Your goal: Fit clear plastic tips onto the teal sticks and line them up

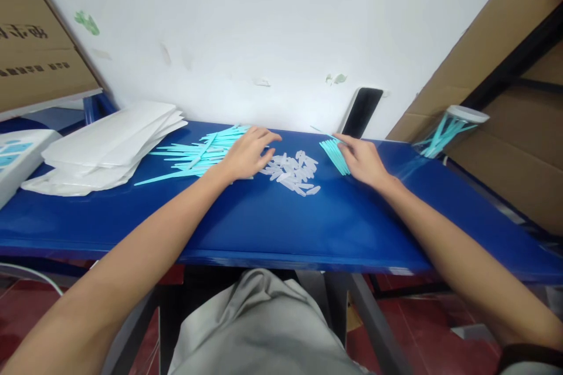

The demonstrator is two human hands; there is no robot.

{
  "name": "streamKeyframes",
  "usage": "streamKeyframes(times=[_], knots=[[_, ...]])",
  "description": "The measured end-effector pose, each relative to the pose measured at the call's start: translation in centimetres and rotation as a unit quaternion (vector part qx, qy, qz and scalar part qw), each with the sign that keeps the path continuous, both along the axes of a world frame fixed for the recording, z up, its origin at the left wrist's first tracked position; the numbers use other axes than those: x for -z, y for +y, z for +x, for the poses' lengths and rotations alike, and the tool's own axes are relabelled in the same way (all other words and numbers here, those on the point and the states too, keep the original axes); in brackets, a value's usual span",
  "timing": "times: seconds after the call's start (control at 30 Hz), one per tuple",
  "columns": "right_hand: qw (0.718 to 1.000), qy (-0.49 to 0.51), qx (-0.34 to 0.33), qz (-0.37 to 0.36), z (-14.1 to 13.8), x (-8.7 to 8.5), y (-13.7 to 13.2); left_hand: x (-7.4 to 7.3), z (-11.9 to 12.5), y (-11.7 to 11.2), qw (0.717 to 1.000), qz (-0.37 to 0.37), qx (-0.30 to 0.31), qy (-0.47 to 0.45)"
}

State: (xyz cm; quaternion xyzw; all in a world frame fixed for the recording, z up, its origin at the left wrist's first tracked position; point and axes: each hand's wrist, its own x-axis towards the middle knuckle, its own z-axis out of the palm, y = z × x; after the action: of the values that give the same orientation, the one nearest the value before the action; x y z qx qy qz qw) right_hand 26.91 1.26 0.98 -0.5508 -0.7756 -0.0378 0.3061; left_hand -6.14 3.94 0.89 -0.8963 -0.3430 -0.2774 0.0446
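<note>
My left hand (247, 152) lies flat with fingers stretched out on the blue table (272, 228), between a scattered pile of light-blue plastic sticks (197, 152) and a heap of small clear caps (292, 173). Its fingertips touch the edge of the caps. My right hand (363, 158) rests to the right of the caps, fingers pressed against a neat bundle of light-blue sticks (334, 155) lying on the table.
A stack of white paper bags (109, 146) lies at the left. A black phone (363, 111) leans on the white wall. A clear jar with blue sticks (448, 129) lies at the right by cardboard boxes (505, 99). A white box (17, 155) sits far left.
</note>
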Motion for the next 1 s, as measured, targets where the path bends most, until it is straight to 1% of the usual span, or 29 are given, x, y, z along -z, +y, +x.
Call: streamKeyframes(times=[0.07, 0.13, 0.2, 0.23, 0.33, 0.43, 0.5, 0.63, 0.7, 0.87, 1.0], knots=[[1.0, 0.019, 0.02, 0.011, -0.3, -0.1, -0.2, 0.3, -1.6, 1.1, 0.998, -0.019, -0.051, 0.005], [0.999, 0.021, 0.017, 0.023, -0.5, -0.1, -0.3, 0.8, -3.2, 2.2, 0.993, -0.047, -0.108, 0.026], [0.999, 0.0, 0.011, 0.033, -0.6, 0.1, -0.2, 1.3, -4.4, 3.0, 0.986, -0.077, -0.141, 0.05], [0.999, -0.018, 0.015, 0.035, -0.5, 0.2, -0.1, 1.5, -4.7, 3.3, 0.984, -0.087, -0.147, 0.057], [0.994, -0.098, 0.039, 0.035, -0.4, 0.5, 0.0, 1.8, -4.7, 3.6, 0.984, -0.087, -0.141, 0.059], [0.98, -0.187, 0.063, 0.028, -0.4, 0.5, 0.0, 1.6, -4.4, 3.6, 0.986, -0.081, -0.138, 0.054], [0.969, -0.233, 0.075, 0.019, -0.6, 0.3, -0.1, 1.6, -4.3, 3.7, 0.984, -0.094, -0.141, 0.051], [0.955, -0.285, 0.076, -0.009, -1.5, 0.2, -0.4, 1.9, -4.2, 3.7, 0.978, -0.138, -0.153, 0.039], [0.951, -0.295, 0.084, -0.03, -2.1, 0.1, -0.6, 2.1, -4.2, 3.7, 0.977, -0.142, -0.156, 0.035], [0.942, -0.309, 0.098, -0.09, -3.2, -0.2, -1.1, 2.4, -4.0, 3.6, 0.987, -0.09, -0.136, 0.011], [0.936, -0.317, 0.08, -0.132, -3.8, -0.6, -1.6, 1.9, -4.1, 3.4, 0.993, -0.005, -0.109, -0.047]])
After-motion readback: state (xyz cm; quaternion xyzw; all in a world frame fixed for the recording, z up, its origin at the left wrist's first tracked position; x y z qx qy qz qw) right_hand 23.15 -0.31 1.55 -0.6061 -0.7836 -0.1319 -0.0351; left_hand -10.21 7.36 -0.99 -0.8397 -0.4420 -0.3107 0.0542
